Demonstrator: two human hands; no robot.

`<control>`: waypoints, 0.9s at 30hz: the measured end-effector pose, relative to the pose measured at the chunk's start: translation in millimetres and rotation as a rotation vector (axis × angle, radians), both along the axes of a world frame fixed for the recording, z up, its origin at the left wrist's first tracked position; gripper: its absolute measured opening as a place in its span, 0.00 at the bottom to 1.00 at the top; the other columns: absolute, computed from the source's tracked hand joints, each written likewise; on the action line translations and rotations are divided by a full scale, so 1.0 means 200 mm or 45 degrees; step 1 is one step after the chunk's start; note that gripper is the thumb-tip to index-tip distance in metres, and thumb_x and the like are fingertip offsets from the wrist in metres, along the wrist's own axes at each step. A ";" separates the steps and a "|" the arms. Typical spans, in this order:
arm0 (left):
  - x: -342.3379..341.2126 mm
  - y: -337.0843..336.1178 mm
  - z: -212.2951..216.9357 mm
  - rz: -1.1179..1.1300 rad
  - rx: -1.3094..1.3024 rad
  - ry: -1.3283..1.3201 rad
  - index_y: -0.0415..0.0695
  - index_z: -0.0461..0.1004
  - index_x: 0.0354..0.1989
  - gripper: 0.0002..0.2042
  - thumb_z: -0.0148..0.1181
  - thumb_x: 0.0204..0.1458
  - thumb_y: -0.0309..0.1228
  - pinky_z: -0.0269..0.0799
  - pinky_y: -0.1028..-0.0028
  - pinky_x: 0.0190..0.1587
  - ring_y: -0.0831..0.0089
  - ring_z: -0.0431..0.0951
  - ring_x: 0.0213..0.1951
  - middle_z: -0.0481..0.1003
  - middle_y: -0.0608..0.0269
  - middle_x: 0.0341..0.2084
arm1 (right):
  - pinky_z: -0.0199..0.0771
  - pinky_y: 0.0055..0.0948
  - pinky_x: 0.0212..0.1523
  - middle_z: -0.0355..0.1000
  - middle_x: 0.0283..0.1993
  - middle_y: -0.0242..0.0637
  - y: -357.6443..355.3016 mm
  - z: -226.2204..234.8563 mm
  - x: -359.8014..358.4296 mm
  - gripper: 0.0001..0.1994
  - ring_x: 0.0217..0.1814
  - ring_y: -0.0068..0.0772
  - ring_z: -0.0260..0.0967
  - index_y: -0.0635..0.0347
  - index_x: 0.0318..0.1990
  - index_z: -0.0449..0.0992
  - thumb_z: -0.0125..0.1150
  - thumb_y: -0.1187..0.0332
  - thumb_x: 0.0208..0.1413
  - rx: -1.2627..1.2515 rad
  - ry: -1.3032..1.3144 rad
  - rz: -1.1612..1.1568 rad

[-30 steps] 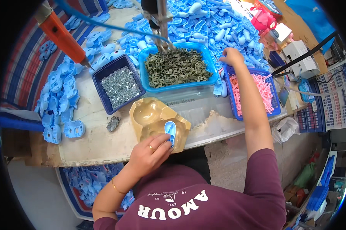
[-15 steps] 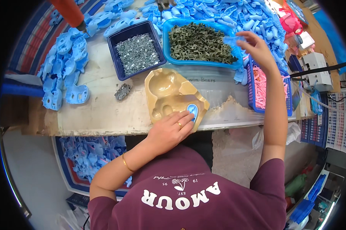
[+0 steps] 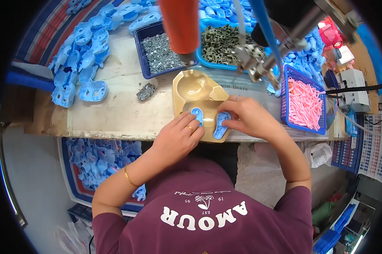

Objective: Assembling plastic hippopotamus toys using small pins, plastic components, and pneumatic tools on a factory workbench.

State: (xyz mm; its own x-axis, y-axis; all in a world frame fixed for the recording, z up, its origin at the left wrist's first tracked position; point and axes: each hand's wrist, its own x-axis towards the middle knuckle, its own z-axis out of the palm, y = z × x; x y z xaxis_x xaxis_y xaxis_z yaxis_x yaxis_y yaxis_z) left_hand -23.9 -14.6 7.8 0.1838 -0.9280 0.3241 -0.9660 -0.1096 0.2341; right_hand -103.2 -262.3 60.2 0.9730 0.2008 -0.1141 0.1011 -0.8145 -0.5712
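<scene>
A tan molded plastic tray (image 3: 194, 87) with rounded hollows lies at the table's front edge. On it are two small light blue plastic shells. My left hand (image 3: 178, 137) has its fingertips closed at the edge of the left shell (image 3: 197, 113), an oval one partly covered by the fingers. My right hand (image 3: 252, 118) pinches the right shell (image 3: 220, 129), a longer piece with its hollow side up, between thumb and fingers at the tray's right corner.
An orange power screwdriver (image 3: 180, 25) and a metal bracket (image 3: 263, 63) hang overhead. Behind the tray stand a dark blue bin (image 3: 141, 55) of screws and a light blue tray (image 3: 203, 59) of dark green parts. A blue basket (image 3: 285, 95) holds pink parts. Blue shells (image 3: 89, 63) lie left.
My right hand has come down from the upper right to the tan tray. Two blue shells now show on it instead of one. The orange screwdriver and bracket now hang across the view.
</scene>
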 end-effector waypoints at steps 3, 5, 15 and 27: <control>0.03 0.01 0.00 -0.022 0.048 0.038 0.42 0.74 0.41 0.15 0.69 0.48 0.32 0.72 0.62 0.60 0.61 0.77 0.51 0.76 0.59 0.45 | 0.74 0.43 0.42 0.74 0.43 0.45 0.05 0.01 -0.02 0.18 0.42 0.52 0.74 0.59 0.50 0.77 0.70 0.69 0.50 -0.083 -0.055 -0.011; 0.03 0.01 0.01 -0.036 -0.075 0.034 0.42 0.75 0.42 0.15 0.69 0.48 0.33 0.72 0.61 0.60 0.61 0.77 0.51 0.76 0.59 0.46 | 0.74 0.44 0.44 0.74 0.45 0.44 0.06 0.02 -0.03 0.19 0.45 0.52 0.74 0.58 0.51 0.77 0.69 0.69 0.51 -0.098 -0.034 -0.041; 0.83 0.49 -0.02 1.017 -0.502 -0.301 0.40 0.74 0.50 0.15 0.60 0.53 0.22 0.73 0.58 0.52 0.49 0.77 0.48 0.78 0.53 0.47 | 0.73 0.31 0.35 0.74 0.37 0.41 0.06 0.06 0.00 0.12 0.33 0.35 0.74 0.62 0.47 0.79 0.67 0.72 0.55 0.065 0.004 -0.143; 0.96 0.68 0.12 0.991 -0.592 0.121 0.38 0.76 0.42 0.07 0.59 0.57 0.25 0.72 0.62 0.48 0.56 0.76 0.43 0.77 0.54 0.41 | 0.75 0.31 0.41 0.76 0.45 0.42 0.10 0.06 0.04 0.15 0.41 0.38 0.76 0.62 0.50 0.79 0.68 0.73 0.54 0.170 -0.061 -0.158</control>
State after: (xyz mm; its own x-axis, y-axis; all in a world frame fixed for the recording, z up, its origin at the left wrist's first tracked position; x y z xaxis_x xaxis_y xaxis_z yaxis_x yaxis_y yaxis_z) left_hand 168.0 122.0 32.3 0.7485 -0.3105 0.5859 -0.6331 -0.5973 0.4923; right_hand -95.8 -241.7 72.6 0.9949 0.0888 -0.0478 0.0338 -0.7399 -0.6719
